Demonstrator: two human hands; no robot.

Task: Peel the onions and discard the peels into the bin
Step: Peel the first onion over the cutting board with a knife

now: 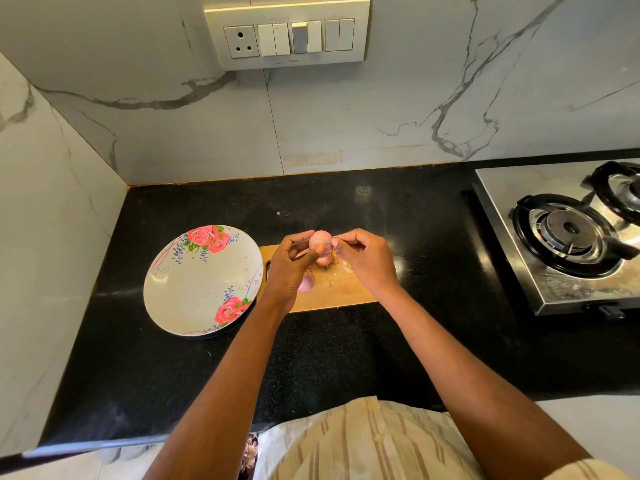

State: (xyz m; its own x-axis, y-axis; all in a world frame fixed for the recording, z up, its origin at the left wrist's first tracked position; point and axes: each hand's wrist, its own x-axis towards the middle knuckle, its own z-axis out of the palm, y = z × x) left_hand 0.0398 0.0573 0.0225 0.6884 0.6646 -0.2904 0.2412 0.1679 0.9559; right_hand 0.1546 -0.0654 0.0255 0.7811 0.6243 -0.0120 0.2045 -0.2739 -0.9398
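Plate (pixel 194 289) left of cutting board (pixel 332 292); stove (pixel 554 244) far right.

Lighting: bright, even, soft; source not identifiable. Shadows: faint, mostly under the rim of the round white plate with red roses (pixel 194 292). Glare: pale reflections on the polished black stone countertop (pixel 363 195); sheen on the stainless-steel gas stove (pixel 554 271). Focus: sharp at centre, softer toward the lower edge. Distortion: wide-angle bowing; the white marble-patterned wall tiles (pixel 346 116) and counter edges curve near the borders.
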